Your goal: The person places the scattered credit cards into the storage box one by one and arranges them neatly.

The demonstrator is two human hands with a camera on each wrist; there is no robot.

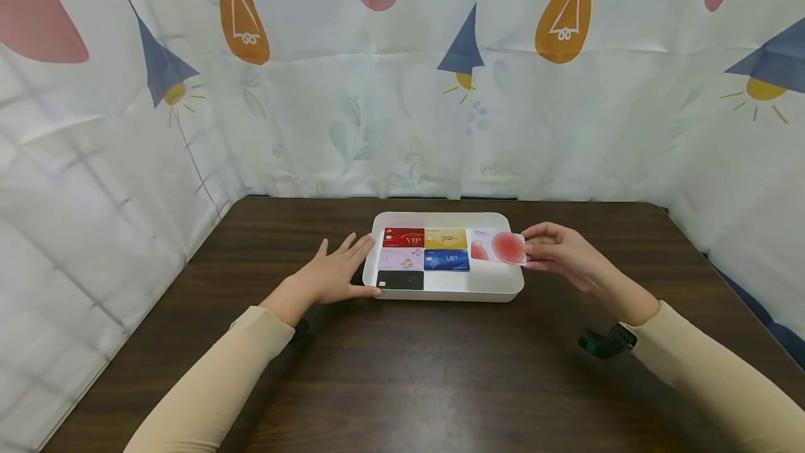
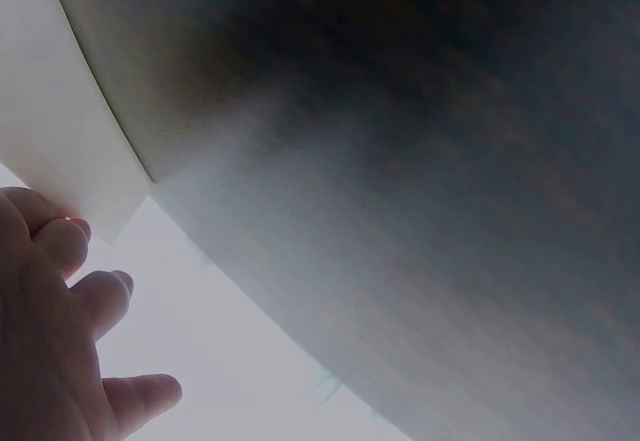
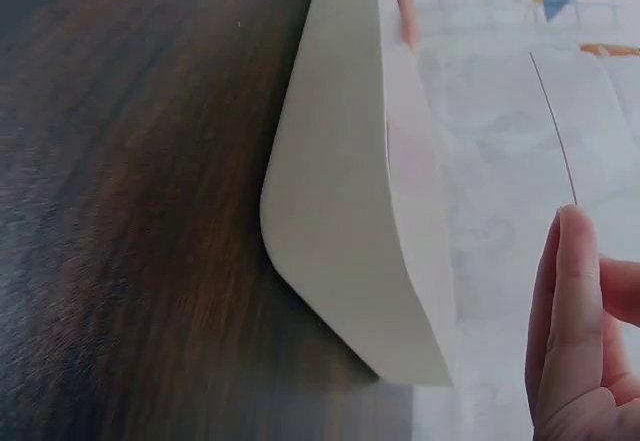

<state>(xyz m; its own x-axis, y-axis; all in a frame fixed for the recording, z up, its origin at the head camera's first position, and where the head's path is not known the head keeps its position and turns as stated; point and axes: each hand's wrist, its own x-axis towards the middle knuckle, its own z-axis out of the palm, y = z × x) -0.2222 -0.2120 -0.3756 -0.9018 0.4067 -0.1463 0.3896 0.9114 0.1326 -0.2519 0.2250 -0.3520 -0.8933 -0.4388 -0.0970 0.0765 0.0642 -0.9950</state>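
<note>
A white tray [image 1: 490, 289] stands on the table with several cards inside. On its left half lie a red VIP card [image 1: 404, 238], a pale pink card [image 1: 400, 259] and a black card [image 1: 400, 280]. Beside them are a gold card [image 1: 446, 238] and a blue VIP card [image 1: 446, 259]. My right hand [image 1: 562, 254] pinches a pink card with red circles [image 1: 497, 247] by its right end, over the tray's right part; the right wrist view shows that card edge-on, above the rim. My left hand [image 1: 336, 275], fingers spread, touches the tray's left side.
The dark wooden table [image 1: 402, 369] extends around the tray. A patterned white curtain [image 1: 402, 124] hangs behind the table and along its sides. A dark band with a green part [image 1: 606, 342] is on the right wrist.
</note>
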